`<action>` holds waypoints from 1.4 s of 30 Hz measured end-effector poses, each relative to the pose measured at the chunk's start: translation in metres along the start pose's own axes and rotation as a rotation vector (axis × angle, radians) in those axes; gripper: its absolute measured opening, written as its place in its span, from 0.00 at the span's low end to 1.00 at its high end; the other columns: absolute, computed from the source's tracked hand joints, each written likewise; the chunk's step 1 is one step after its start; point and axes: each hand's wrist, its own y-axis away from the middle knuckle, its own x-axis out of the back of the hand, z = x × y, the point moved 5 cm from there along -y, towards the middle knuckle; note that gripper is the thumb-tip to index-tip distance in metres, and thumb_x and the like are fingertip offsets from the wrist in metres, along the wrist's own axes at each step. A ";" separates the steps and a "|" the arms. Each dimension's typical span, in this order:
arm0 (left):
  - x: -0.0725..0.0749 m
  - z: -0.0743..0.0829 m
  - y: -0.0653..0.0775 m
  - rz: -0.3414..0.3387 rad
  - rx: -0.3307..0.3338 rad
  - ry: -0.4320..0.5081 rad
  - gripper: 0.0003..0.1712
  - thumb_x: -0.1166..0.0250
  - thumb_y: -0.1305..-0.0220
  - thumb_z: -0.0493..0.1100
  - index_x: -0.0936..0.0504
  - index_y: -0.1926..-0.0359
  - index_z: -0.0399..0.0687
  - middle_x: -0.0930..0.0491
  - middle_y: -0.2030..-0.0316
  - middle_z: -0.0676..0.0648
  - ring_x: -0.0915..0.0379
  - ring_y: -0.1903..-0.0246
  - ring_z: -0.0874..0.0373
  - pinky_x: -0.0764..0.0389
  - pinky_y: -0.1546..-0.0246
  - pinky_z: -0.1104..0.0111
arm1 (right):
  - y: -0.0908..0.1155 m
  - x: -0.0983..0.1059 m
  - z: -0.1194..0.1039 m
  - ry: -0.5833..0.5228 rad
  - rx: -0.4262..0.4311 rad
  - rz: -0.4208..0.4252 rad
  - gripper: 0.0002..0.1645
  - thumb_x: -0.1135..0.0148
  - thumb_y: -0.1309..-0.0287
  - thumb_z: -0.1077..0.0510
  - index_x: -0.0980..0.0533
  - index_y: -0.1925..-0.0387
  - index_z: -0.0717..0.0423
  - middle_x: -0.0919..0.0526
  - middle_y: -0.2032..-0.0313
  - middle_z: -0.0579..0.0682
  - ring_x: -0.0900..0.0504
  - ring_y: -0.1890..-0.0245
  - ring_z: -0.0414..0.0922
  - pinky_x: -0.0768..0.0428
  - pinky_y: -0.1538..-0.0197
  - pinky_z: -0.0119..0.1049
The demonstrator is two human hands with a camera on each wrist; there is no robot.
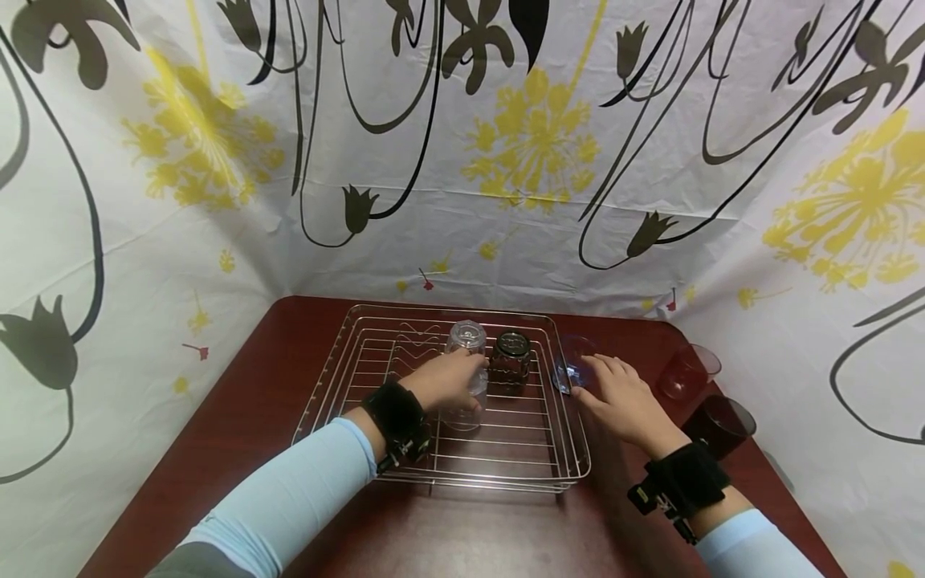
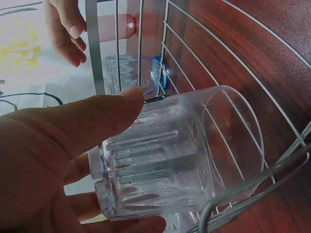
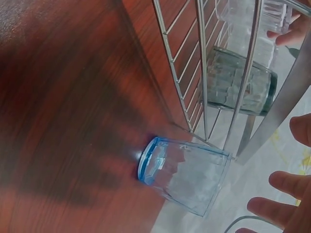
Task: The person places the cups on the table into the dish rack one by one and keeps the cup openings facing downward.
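My left hand [image 1: 446, 381] grips a clear glass [image 2: 160, 155] near its base, thumb on one side and fingers around the other. That glass is upside down, its rim at the wires of the metal dish rack [image 1: 499, 485]. Just behind it a second clear glass [image 1: 466, 335] stands inverted, with a dark green glass [image 1: 510, 361] also inverted to its right. Outside the rack's right side, an upright blue-tinted glass [image 3: 184, 174] stands on the table. My right hand [image 1: 623, 397] hovers beside it, fingers spread and apart from the glass.
At the table's right side are a red glass [image 1: 686, 373] and a dark glass [image 1: 719, 425]. Wavy wire dividers [image 1: 419, 341] occupy the rack's left part. A patterned white sheet [image 1: 433, 265] hangs behind and beside the reddish-brown table [image 1: 499, 538].
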 end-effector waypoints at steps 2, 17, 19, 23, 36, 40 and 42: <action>0.000 -0.001 0.000 0.007 -0.001 -0.005 0.47 0.22 0.48 0.52 0.32 0.29 0.52 0.30 0.33 0.42 0.27 0.38 0.46 0.26 0.38 0.52 | -0.001 0.000 0.000 -0.003 -0.002 -0.002 0.39 0.46 0.29 0.40 0.37 0.28 0.59 0.35 0.30 0.65 0.41 0.30 0.68 0.40 0.34 0.71; 0.008 -0.009 0.011 0.024 0.022 0.034 0.51 0.23 0.48 0.57 0.36 0.26 0.52 0.31 0.33 0.41 0.28 0.38 0.44 0.24 0.39 0.52 | -0.008 -0.006 0.017 -0.007 -0.006 -0.003 0.36 0.47 0.28 0.42 0.37 0.29 0.60 0.35 0.32 0.66 0.39 0.31 0.68 0.38 0.35 0.70; 0.009 -0.010 0.013 0.031 0.023 0.019 0.51 0.26 0.45 0.60 0.37 0.26 0.53 0.33 0.31 0.41 0.31 0.35 0.43 0.26 0.38 0.51 | -0.010 -0.006 0.020 -0.009 -0.011 0.000 0.36 0.46 0.28 0.43 0.37 0.29 0.60 0.34 0.32 0.67 0.38 0.32 0.68 0.38 0.36 0.70; 0.011 -0.010 0.019 0.066 0.015 -0.010 0.48 0.31 0.41 0.64 0.38 0.25 0.55 0.33 0.31 0.41 0.33 0.34 0.42 0.29 0.35 0.50 | -0.012 -0.008 0.024 -0.016 -0.025 -0.002 0.37 0.44 0.29 0.45 0.38 0.29 0.61 0.34 0.32 0.67 0.38 0.33 0.69 0.37 0.36 0.70; 0.036 -0.007 0.049 0.170 0.002 -0.126 0.49 0.36 0.39 0.71 0.38 0.25 0.54 0.35 0.28 0.44 0.41 0.28 0.44 0.44 0.28 0.44 | -0.015 -0.012 0.034 -0.019 -0.054 -0.004 0.41 0.42 0.30 0.46 0.42 0.27 0.65 0.37 0.31 0.70 0.41 0.33 0.73 0.40 0.36 0.72; 0.039 -0.010 0.053 0.185 0.022 -0.151 0.50 0.37 0.39 0.72 0.38 0.24 0.53 0.34 0.29 0.44 0.41 0.29 0.43 0.43 0.28 0.44 | -0.016 -0.013 0.033 -0.018 -0.050 -0.006 0.41 0.42 0.31 0.46 0.41 0.28 0.65 0.38 0.31 0.70 0.41 0.33 0.73 0.40 0.36 0.72; 0.040 -0.011 0.055 0.200 0.024 -0.154 0.50 0.37 0.40 0.72 0.38 0.24 0.53 0.34 0.29 0.44 0.40 0.29 0.43 0.42 0.28 0.43 | -0.017 -0.012 0.032 -0.014 -0.051 -0.003 0.41 0.42 0.31 0.46 0.41 0.28 0.64 0.38 0.31 0.70 0.41 0.33 0.73 0.40 0.36 0.72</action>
